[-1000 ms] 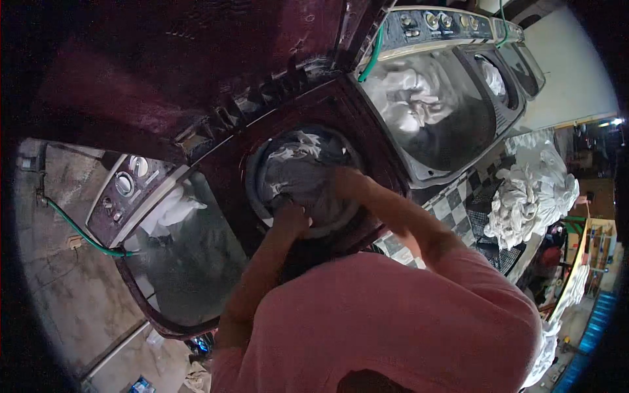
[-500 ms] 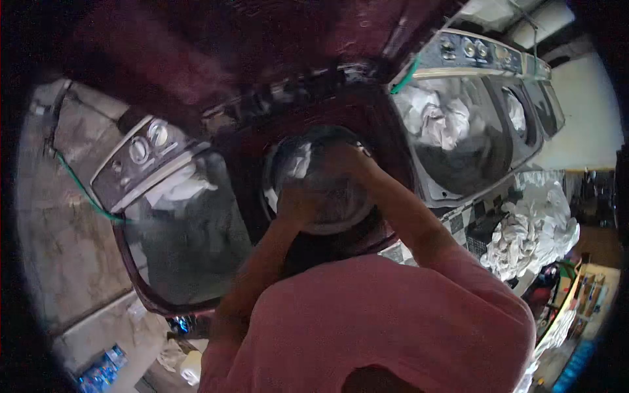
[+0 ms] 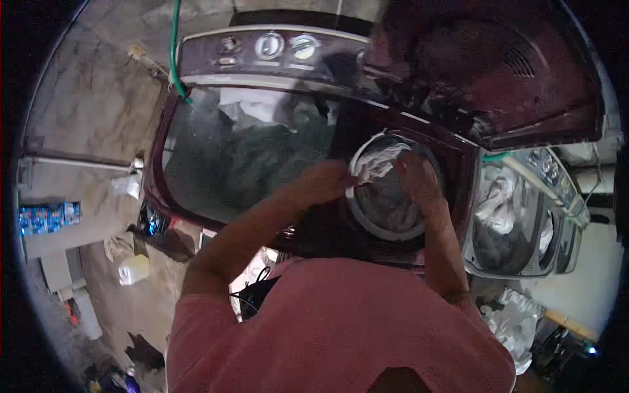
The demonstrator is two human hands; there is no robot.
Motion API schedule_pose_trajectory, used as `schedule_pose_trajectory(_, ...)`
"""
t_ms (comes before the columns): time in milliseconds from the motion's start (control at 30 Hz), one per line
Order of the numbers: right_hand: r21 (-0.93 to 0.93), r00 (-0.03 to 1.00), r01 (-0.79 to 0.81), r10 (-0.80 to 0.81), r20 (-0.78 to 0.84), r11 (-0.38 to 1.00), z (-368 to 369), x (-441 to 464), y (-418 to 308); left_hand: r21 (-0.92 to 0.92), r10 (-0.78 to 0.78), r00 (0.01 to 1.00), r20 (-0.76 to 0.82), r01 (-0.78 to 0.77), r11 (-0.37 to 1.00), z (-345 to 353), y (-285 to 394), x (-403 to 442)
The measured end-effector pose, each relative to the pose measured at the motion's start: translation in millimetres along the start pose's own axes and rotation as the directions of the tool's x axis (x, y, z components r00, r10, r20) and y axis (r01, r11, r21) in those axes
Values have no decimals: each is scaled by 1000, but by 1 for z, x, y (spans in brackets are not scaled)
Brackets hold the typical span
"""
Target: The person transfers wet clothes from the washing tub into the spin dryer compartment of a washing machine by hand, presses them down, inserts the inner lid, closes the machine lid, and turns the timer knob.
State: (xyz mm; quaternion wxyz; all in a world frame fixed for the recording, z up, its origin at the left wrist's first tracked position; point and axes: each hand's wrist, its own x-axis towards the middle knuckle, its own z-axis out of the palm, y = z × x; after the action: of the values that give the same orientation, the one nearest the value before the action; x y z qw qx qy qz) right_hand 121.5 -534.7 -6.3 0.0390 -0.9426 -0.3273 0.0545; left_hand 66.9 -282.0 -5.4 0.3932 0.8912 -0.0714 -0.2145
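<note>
"What differs from the earlier frames?"

"The view has turned. The white cloth lies at the far left edge of the round tub, and the left hand has come up from inside to that rim. The right hand is still over the tub, at its right part."

"And the grip?"

"Left fingertips meet the cloth's lower left end, right fingers its upper right end. Blur hides whether either hand is clamped on it, so nobody can tell."

"What do the containers hold?"

"The round tub holds that cloth, with greyer fabric nearer the wearer. Left of it, the wide wash tub has a white bundle near its back, above murky grey contents. Right of it, a second machine has more white fabric in its tub."

"How does the cloth point?"

"Crumpled, its long axis slants from the near left up to the far right, towards the open lid beyond the round tub."

"Anything farther out?"

"A pile of white fabric, to the near right of the round tub."
</note>
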Motion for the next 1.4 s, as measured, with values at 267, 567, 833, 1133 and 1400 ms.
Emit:
schedule_pose_trajectory(267,474,979,-69,-33,203,878,41,179,-161,234,-131,762,-634,351,906,-65,-199,-191)
schedule_pose_trajectory(567,576,963,72,94,-253,814,187,316,-249,-95,-323,466,-824,447,889,-57,-216,-213)
schedule_pose_trajectory(833,798,944,95,202,-263,596,246,398,-239,38,-180,434,-883,448,893,-65,-211,-207)
schedule_pose_trajectory(1133,902,979,-178,19,202,-393,220,281,-239,109,-240,531,-813,543,833,-61,-214,-211)
schedule_pose_trajectory(1400,938,941,-337,64,332,86,228,141,-233,125,-400,712,-577,561,818,-62,-226,-206)
